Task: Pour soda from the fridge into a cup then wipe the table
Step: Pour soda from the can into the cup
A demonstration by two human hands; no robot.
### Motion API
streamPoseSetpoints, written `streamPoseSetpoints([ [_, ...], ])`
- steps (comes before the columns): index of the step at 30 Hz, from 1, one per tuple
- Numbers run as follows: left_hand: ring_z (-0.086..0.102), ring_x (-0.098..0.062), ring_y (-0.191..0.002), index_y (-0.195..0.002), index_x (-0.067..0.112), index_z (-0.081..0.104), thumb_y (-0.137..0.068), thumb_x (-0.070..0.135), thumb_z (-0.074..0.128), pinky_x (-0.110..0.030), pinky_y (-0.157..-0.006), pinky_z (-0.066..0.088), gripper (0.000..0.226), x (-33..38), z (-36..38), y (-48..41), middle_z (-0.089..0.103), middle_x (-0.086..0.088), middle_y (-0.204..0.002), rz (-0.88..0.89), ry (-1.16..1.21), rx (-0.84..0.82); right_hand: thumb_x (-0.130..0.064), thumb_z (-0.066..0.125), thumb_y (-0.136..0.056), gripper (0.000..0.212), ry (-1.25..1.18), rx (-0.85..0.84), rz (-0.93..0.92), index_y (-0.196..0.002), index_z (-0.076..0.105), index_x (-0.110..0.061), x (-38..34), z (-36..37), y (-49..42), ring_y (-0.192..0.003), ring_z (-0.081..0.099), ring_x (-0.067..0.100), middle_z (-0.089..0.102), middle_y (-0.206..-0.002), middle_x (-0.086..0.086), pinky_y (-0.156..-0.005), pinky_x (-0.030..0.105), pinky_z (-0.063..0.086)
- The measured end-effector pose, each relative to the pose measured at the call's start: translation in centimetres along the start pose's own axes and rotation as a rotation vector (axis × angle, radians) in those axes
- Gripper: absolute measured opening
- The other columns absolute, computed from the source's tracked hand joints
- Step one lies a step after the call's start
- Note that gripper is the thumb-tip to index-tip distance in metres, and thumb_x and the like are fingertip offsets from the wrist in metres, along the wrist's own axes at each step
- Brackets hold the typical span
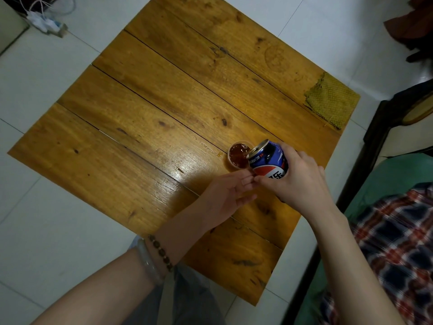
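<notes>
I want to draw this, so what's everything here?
Square wooden plank table: one, honey-brown, centre.
Small clear cup: one, holding brown soda, near the table's right edge.
Blue metal soda can: one, blue-red-white, tilted at the cup's rim.
Woven square cloth: one, olive-green, table's far right corner.
White power strip: one, floor, top left.
Checked fabric: one, red-navy, bottom right.
Bracelets: two, pale bangle and brown beads, left wrist.
Left hand: one, fingers straight, below the can.
Right hand: one, gripping the can.
</notes>
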State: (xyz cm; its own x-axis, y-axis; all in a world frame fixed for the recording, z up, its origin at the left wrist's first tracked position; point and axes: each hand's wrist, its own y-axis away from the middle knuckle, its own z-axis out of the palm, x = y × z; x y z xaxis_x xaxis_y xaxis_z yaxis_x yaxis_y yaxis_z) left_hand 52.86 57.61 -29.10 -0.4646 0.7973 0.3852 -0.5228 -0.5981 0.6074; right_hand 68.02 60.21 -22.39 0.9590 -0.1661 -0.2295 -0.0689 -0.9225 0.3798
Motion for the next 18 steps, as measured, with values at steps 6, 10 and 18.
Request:
streamPoseSetpoints([
  [6,0.058,-0.019,-0.117,-0.13,0.009,0.052,-0.09,0.015,0.049,-0.03,-0.086,0.048,0.041,0.1,0.0,0.3,0.061,-0.011,-0.127,0.011,-0.025,-0.013,-0.058,0.067,-0.068,0.082,-0.068,0.009,0.0,-0.138,0.035,-0.029,0.3,0.4,0.2,-0.109,0.048,0.023,0.054,-0.115,0.002,-0.095,0.047,0.039],
  [10,0.056,-0.018,-0.118,-0.125,0.013,0.056,-0.081,0.018,0.05,-0.029,-0.084,0.048,0.045,0.6,0.0,1.0,0.061,-0.008,-0.126,0.07,-0.093,-0.042,-0.064,0.064,-0.061,0.085,-0.207,0.011,0.0,-0.135,0.036,-0.032,0.4,0.9,0.4,-0.11,0.051,0.021,0.055,-0.118,-0.002,-0.093,0.05,0.044],
  [18,0.046,-0.019,-0.128,-0.131,0.019,0.051,-0.069,0.002,0.046,-0.033,-0.089,0.043,0.065,3.4,-0.9,2.9,0.054,-0.003,-0.135,0.174,-0.331,-0.065,-0.039,0.08,-0.067,0.076,-0.499,0.099,-0.096,-0.132,0.042,-0.028,-2.3,0.6,1.0,-0.112,0.052,0.004,0.055,-0.121,-0.013,-0.092,0.024,0.047],
])
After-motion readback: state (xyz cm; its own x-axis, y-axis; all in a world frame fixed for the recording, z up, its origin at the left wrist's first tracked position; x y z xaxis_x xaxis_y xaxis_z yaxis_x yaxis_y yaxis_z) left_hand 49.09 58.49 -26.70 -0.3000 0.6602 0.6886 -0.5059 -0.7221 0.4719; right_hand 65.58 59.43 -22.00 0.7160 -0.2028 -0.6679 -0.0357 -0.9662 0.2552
